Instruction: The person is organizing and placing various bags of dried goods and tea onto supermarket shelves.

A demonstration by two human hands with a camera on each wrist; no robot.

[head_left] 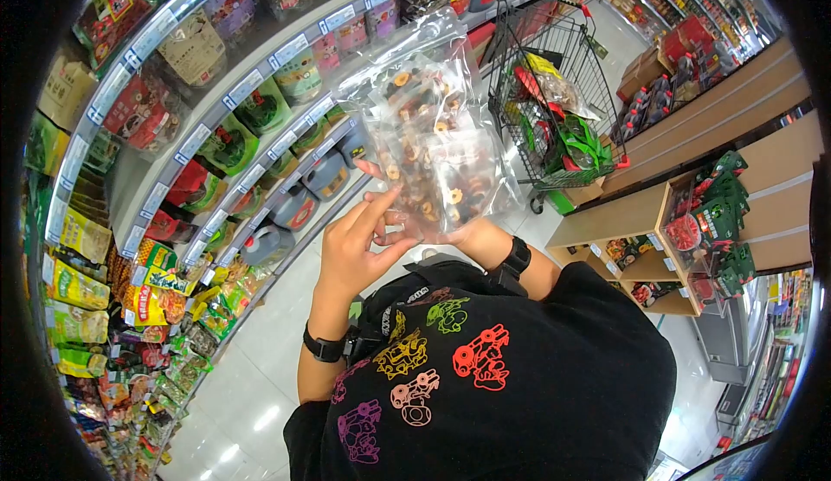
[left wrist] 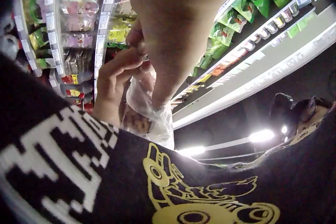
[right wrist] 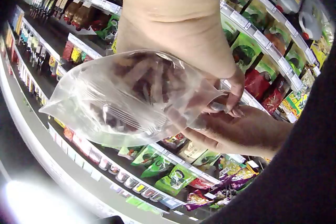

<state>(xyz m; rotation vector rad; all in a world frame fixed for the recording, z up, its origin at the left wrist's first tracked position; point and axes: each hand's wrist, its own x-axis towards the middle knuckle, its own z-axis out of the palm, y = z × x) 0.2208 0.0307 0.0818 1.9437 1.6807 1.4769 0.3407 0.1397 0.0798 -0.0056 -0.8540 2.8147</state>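
A clear plastic zip bag [head_left: 441, 135] of dark dried pieces and small pale rings is held up before the chest, its zip end pointing away. At its lower left corner, my left hand [head_left: 359, 234] pinches the plastic between thumb and fingers. My right hand [head_left: 474, 237] grips the bag's near end, mostly hidden behind it. In the right wrist view, the right hand [right wrist: 223, 64] bends over the gathered end of the bag [right wrist: 142, 92], and the left hand's fingertips meet it there. The left wrist view shows crumpled plastic [left wrist: 160, 121] between the two hands.
Curved shelves [head_left: 251, 96] of packaged goods run along the left. A wire shopping cart [head_left: 554, 92] with several packages stands ahead to the right. Beside the right arm is a wooden display stand [head_left: 640, 247] with green bags on top.
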